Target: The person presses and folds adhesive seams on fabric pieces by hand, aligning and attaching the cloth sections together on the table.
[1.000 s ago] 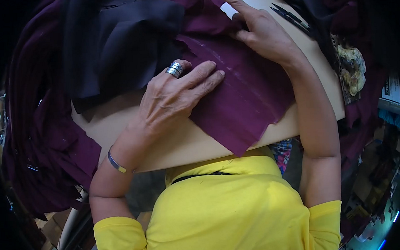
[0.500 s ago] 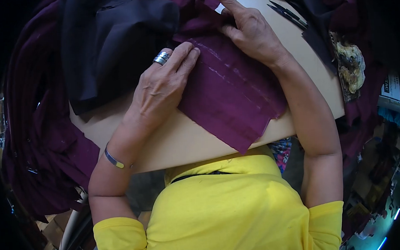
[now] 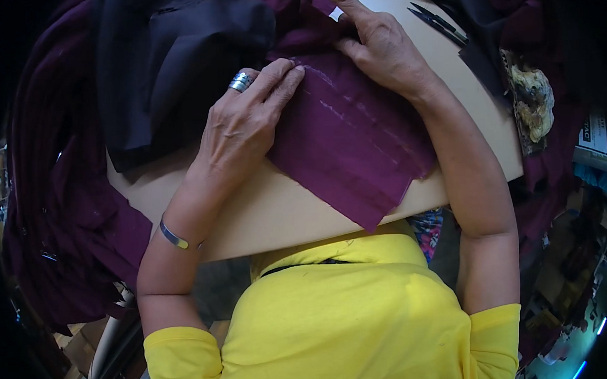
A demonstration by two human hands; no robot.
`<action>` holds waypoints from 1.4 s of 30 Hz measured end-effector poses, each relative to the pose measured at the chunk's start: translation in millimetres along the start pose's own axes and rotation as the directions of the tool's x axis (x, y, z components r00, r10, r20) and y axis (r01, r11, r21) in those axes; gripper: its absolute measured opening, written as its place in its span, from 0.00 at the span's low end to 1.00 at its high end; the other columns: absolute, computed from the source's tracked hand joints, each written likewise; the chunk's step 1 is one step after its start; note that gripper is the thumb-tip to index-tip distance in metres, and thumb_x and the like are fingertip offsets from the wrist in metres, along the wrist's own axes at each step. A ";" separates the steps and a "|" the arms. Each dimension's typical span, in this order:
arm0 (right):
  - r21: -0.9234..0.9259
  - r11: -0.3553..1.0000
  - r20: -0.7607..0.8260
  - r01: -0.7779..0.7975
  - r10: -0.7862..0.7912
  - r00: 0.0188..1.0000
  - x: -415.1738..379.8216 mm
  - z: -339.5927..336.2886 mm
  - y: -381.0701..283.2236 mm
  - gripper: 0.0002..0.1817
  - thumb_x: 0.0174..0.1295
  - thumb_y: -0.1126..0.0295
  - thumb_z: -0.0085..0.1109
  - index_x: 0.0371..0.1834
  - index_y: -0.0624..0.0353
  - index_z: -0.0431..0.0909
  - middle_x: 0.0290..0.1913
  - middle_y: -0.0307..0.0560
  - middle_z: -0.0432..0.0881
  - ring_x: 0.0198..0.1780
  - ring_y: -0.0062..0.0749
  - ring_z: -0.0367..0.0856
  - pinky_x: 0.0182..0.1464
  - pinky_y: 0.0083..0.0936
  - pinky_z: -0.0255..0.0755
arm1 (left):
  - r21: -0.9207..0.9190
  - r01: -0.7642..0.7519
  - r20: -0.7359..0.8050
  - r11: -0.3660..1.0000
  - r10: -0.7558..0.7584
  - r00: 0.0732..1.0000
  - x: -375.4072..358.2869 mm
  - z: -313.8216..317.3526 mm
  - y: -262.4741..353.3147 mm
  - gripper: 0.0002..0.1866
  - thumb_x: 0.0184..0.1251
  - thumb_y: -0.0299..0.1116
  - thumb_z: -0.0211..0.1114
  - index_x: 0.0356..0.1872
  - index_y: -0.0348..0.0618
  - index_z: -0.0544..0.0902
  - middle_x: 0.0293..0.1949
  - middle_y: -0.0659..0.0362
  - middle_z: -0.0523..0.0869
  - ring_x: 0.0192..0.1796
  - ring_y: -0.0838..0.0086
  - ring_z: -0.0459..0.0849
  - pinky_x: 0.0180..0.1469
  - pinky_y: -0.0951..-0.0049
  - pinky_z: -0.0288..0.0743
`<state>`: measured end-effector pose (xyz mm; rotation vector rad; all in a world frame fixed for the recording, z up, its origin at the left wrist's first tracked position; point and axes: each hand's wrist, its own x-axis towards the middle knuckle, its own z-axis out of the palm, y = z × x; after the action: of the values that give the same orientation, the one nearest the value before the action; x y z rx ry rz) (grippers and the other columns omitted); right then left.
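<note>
A maroon piece of cloth [image 3: 345, 143] with pale chalk-like lines lies across the table, its lower corner reaching the front edge. My left hand [image 3: 249, 114], with a ring and a bracelet, has its fingertips closed together at the cloth's upper left edge; the thumb is hidden. On the cloth's upper right side rests my right hand [image 3: 385, 50], index finger stretched away and thumb apart from it. Its other fingers are mostly hidden. Bunched maroon fabric lies between the hands at the top.
Dark fabric [image 3: 183, 66] is heaped at the left of the table [image 3: 230, 226]. More maroon cloth [image 3: 61, 234] hangs over the left side. Black pointed tools [image 3: 438, 22] lie at the upper right, near dark cloth and a mottled yellowish-white object [image 3: 533, 101].
My left hand has shifted slightly, its knuckles and ring a little up and left, fingertips still at the cloth's edge. My right hand and the cloth look almost unchanged.
</note>
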<state>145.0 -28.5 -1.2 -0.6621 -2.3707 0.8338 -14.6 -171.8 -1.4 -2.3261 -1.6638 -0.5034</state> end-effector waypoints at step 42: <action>-0.436 0.775 0.321 0.458 -0.341 0.883 -26.6 32.6 -29.6 0.38 0.47 0.82 0.50 0.66 0.44 0.62 0.59 0.51 0.71 0.54 0.42 0.71 0.55 0.30 0.68 | -0.083 0.498 0.082 0.863 -0.492 0.867 2.9 6.9 -39.6 0.16 0.62 0.32 0.59 0.51 0.40 0.73 0.42 0.45 0.80 0.45 0.48 0.77 0.48 0.56 0.69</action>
<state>136.4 -78.2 -11.4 -0.2191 -2.8215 0.0918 -50.3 -153.8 -6.7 -1.9701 -2.3284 -0.6299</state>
